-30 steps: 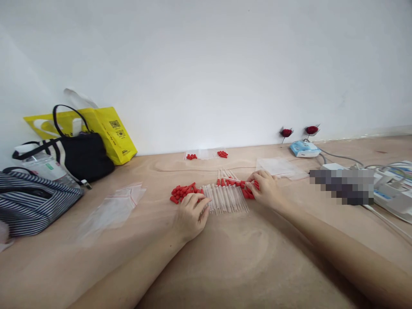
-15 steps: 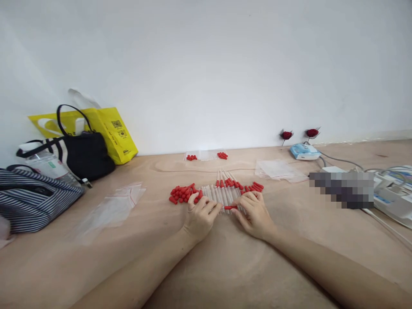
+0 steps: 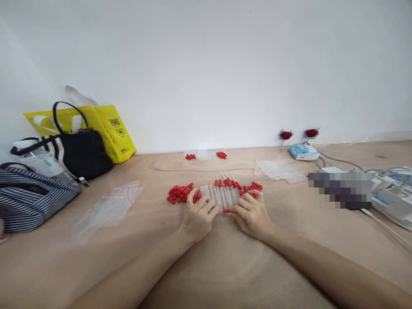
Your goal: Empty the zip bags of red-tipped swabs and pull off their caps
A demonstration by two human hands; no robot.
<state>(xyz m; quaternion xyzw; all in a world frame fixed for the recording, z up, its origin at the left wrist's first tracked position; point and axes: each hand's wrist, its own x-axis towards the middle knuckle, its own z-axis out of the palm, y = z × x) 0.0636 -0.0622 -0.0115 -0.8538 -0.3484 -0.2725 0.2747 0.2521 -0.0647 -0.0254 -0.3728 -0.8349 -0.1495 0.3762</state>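
Low over the wooden table, my left hand (image 3: 200,216) is closed, its fingertips pinching a glass dropper tube that they mostly hide. My right hand (image 3: 252,214) pinches a red rubber bulb (image 3: 226,210), which meets the tube's end between the two hands. Just beyond lies a row of clear glass tubes (image 3: 220,195), side by side. Left of it, by my left fingers, sits a heap of red rubber bulbs (image 3: 178,194). More loose bulbs (image 3: 256,186) lie past my right hand. Several droppers with red bulbs fitted (image 3: 228,182) lie behind the row, tips pointing away.
Clear zip bags lie at left (image 3: 111,206) and right (image 3: 278,170). Small bags with red bulbs (image 3: 206,155) rest near the wall. Bags, including a black handbag (image 3: 85,152), stand at left; a blue packet (image 3: 304,151), cables and a power strip (image 3: 392,195) at right.
The red bulb between my hands now shows less, with my right fingers further over it and closer to my left hand. The view has shifted slightly.
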